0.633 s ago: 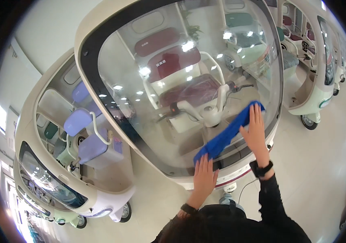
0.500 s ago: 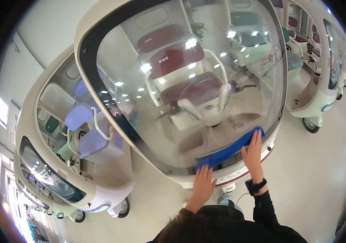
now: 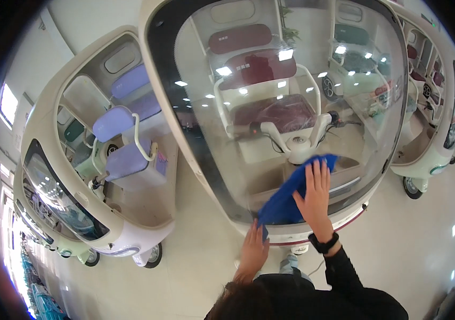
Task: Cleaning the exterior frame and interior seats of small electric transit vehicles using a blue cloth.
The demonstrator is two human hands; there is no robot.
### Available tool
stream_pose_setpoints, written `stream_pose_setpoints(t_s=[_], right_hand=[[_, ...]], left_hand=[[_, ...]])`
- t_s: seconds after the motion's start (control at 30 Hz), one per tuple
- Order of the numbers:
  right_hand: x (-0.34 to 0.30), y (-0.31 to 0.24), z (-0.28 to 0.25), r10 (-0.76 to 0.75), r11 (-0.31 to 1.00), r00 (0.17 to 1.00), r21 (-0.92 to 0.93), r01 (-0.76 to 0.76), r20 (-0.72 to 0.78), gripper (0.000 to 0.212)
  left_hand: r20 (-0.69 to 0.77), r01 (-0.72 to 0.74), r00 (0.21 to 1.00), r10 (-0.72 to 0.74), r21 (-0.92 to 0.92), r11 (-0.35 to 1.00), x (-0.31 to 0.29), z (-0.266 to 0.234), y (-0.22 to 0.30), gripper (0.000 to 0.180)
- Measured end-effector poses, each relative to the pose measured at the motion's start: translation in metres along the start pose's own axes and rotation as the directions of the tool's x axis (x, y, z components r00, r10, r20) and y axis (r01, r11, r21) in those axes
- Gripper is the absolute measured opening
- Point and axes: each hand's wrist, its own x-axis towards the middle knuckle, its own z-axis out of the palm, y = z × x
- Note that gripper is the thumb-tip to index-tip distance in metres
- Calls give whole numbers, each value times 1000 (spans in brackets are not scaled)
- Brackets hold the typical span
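Note:
A blue cloth [image 3: 283, 198] lies slanted against the lower part of a clear windshield [image 3: 211, 160] on a cream-coloured small enclosed vehicle. My right hand [image 3: 315, 200] rests flat on the cloth's upper right part, fingers stretched and thumb apart, pressing it to the glass. At the lower left corner of the cloth, by the windshield's bottom rim, my left hand [image 3: 253, 250] pinches the hanging end; part of its grip is hidden. Through the glass show a handlebar [image 3: 298, 143] and a dark red seat [image 3: 273, 113].
To the left stands a similar vehicle with purple seats [image 3: 126, 160]. Further vehicles [image 3: 424, 160] line the right side. Beneath me is a shiny pale tiled floor [image 3: 398, 256]. A thin cable [image 3: 318, 268] hangs near the vehicle's front.
My right hand has slid up and left across the glass with the cloth. My left hand has moved down and left to the rim. The view has shifted.

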Motion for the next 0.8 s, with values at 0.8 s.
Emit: stream_pose_setpoints(t_s=[0.8], right_hand=[[53,-189,46,20,967,1000,-253,-19,1,75]], left_hand=[[-192,-108,977,93,-71,992,11,-118,-126,50]])
